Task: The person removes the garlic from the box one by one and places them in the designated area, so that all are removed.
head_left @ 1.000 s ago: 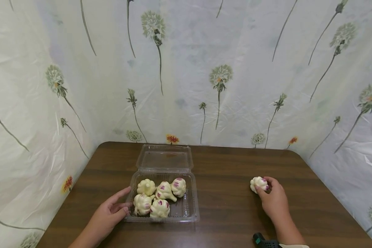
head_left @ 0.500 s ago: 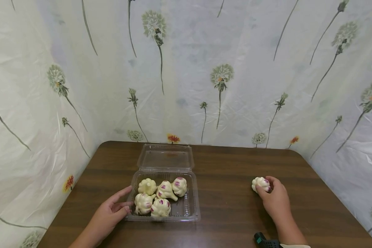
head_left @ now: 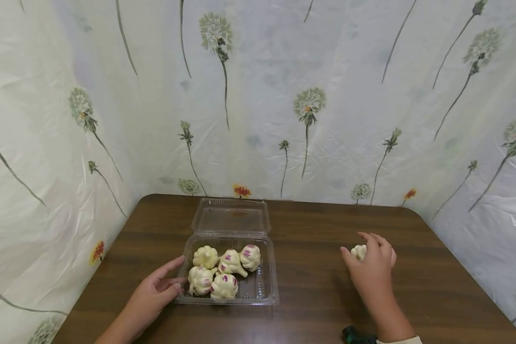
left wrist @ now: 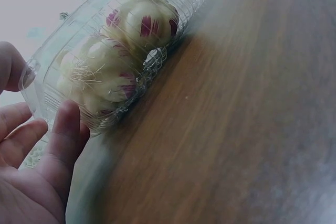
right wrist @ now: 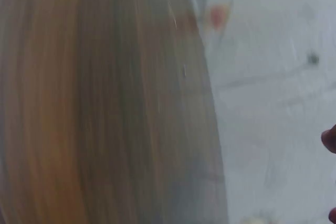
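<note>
Your right hand (head_left: 373, 268) is hiding most of the lone garlic bulb (head_left: 358, 252) and any contact with it; the right wrist view is blurring the table (right wrist: 105, 103) and cropping your fingertips (right wrist: 329, 140); the left wrist view's edge is cutting off your left hand (left wrist: 34, 187).

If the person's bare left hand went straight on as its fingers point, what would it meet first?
The clear rectangular plastic container; the left hand seems to touch its left wall, though depth is unclear. Behind that wall sit round cream garlic bulbs.
</note>
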Demonstrator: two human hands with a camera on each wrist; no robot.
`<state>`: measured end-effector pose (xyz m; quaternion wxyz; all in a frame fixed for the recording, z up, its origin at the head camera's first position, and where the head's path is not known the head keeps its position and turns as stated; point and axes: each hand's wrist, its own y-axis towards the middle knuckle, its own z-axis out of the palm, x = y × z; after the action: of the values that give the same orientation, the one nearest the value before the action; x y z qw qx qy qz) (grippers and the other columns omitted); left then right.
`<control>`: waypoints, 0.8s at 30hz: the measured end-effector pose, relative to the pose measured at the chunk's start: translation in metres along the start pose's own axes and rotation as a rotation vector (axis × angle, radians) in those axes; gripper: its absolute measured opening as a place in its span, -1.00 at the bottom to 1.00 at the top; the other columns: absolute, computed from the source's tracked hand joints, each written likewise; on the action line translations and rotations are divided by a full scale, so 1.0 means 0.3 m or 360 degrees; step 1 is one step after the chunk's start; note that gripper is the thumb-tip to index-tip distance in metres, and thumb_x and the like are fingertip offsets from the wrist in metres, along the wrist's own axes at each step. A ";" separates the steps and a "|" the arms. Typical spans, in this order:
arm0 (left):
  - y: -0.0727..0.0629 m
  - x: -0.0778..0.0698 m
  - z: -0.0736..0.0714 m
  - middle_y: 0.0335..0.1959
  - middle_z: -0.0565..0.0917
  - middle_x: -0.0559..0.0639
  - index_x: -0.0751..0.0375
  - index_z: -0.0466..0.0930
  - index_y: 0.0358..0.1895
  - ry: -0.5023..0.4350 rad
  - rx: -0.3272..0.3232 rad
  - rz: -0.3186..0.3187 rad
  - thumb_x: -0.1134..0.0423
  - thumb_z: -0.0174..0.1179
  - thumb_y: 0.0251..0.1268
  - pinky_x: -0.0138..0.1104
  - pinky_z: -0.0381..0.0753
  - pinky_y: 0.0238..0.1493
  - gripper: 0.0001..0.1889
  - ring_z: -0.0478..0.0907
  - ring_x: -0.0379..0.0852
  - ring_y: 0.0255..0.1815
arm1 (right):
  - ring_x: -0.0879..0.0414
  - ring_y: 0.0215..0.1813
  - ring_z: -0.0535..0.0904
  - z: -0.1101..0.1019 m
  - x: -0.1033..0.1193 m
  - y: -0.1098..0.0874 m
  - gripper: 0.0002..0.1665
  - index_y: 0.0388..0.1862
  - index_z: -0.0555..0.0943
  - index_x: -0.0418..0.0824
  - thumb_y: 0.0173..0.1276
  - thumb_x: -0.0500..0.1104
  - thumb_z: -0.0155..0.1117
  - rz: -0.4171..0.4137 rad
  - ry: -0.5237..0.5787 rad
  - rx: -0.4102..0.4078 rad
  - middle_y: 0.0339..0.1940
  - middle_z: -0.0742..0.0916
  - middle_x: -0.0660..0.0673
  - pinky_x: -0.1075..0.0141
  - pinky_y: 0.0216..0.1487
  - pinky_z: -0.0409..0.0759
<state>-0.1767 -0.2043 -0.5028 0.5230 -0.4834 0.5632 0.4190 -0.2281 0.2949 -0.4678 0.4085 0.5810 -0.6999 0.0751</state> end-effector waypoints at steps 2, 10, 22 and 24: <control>0.000 -0.001 0.003 0.62 0.22 0.35 0.19 0.28 0.61 0.0006 0.0006 0.0011 0.44 0.21 0.47 -0.36 0.72 0.00 -0.33 0.66 -0.11 0.20 | -0.47 0.53 0.08 0.014 0.031 -0.008 -0.30 0.39 0.51 -0.34 0.38 -0.06 0.50 -0.0054 0.0001 0.0029 0.49 0.36 -0.45 -0.41 0.39 0.16; -0.004 0.001 0.004 0.62 0.22 0.34 0.21 0.29 0.60 0.0008 0.0012 0.0038 0.45 0.23 0.47 -0.38 0.72 0.01 -0.33 0.68 -0.15 0.17 | -0.36 0.43 0.36 0.096 0.114 -0.038 -0.30 0.42 0.47 -0.30 0.41 -0.07 0.48 -0.0250 0.0041 0.0272 0.49 0.37 -0.40 -0.28 0.33 0.49; -0.001 -0.002 0.001 0.62 0.23 0.32 0.18 0.31 0.60 0.0035 0.0000 0.0027 0.40 0.25 0.47 -0.38 0.71 0.02 -0.33 0.66 -0.07 0.24 | -0.22 0.44 0.51 0.181 0.203 -0.075 -0.21 0.48 0.43 -0.20 0.39 0.00 0.52 -0.0377 0.0090 0.0591 0.45 0.50 -0.24 -0.16 0.36 0.57; -0.004 -0.002 0.001 0.62 0.23 0.33 0.18 0.30 0.60 0.0033 0.0002 0.0029 0.41 0.25 0.47 -0.38 0.71 0.02 -0.33 0.66 -0.08 0.24 | -0.21 0.45 0.51 0.192 0.216 -0.085 -0.20 0.49 0.43 -0.20 0.38 -0.01 0.53 -0.0384 0.0108 0.0631 0.45 0.51 -0.23 -0.14 0.37 0.57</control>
<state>-0.1754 -0.2041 -0.5023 0.5135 -0.4822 0.5733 0.4184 -0.2331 0.2049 -0.4722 0.3157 0.7266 -0.5827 0.1813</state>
